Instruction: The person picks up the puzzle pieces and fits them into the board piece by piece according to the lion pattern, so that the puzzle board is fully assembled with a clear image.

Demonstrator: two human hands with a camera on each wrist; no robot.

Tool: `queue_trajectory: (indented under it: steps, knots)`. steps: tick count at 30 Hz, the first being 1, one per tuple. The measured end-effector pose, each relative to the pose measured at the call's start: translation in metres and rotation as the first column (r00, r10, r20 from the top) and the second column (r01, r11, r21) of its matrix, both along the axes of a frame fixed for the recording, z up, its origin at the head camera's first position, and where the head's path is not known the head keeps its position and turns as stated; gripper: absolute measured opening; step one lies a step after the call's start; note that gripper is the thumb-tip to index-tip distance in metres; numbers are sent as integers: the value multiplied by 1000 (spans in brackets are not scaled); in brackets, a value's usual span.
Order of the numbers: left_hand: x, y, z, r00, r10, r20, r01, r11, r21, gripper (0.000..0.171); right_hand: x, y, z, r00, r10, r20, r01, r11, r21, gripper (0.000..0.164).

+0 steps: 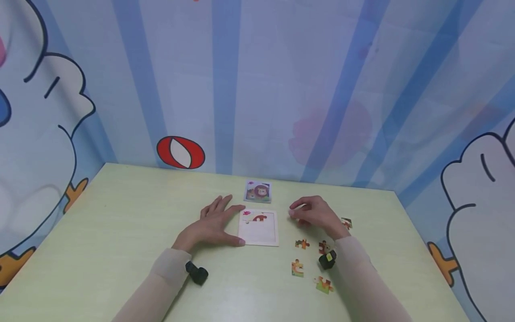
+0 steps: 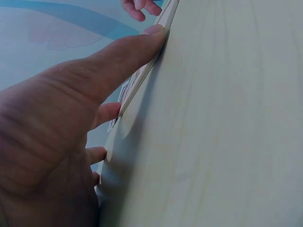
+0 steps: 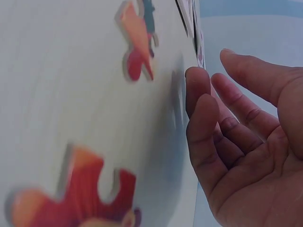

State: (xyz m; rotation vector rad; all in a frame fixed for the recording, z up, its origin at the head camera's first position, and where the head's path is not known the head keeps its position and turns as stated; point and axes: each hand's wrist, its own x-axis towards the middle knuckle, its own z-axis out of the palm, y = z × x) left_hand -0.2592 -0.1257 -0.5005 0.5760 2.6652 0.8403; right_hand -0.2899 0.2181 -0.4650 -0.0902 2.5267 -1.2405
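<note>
A square white puzzle board (image 1: pixel 261 235) lies on the table with a few pieces (image 1: pixel 259 218) along its top edge. My left hand (image 1: pixel 213 226) spans the board's left side, index fingertip at the upper corner and thumb at the lower one. The left wrist view shows that thumb (image 2: pixel 137 49) stretched straight against the board's edge. To the right of the board, my right hand (image 1: pixel 315 211) hovers over the table, fingers loosely bent. In the right wrist view its thumb stands apart from the fingers, and nothing shows between them.
Several loose jigsaw pieces (image 1: pixel 297 268) lie right of the board, some near the right forearm; one red-and-orange piece (image 3: pixel 90 189) shows close in the right wrist view. Behind the board lies a lion picture card (image 1: pixel 258 192). A striped curtain (image 1: pixel 257 89) borders the table's far edge.
</note>
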Motion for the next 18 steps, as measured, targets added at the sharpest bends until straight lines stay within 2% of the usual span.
queue_trajectory:
  steps: [5,13,18]
  knots:
    - [-2,-1,-6,1000,12,1,-12,1000,14,104,1,14,-2,1000,-11,-3,11,1000,12,29]
    - [1,0,1,1000,3,11,-4,1000,12,104,6,36,-2,1000,-26,-15,26,1000,-16,31]
    - [0,0,-2,1000,5,11,-5,1000,10,104,7,53,-1,998,-50,-35,50,999,0,33]
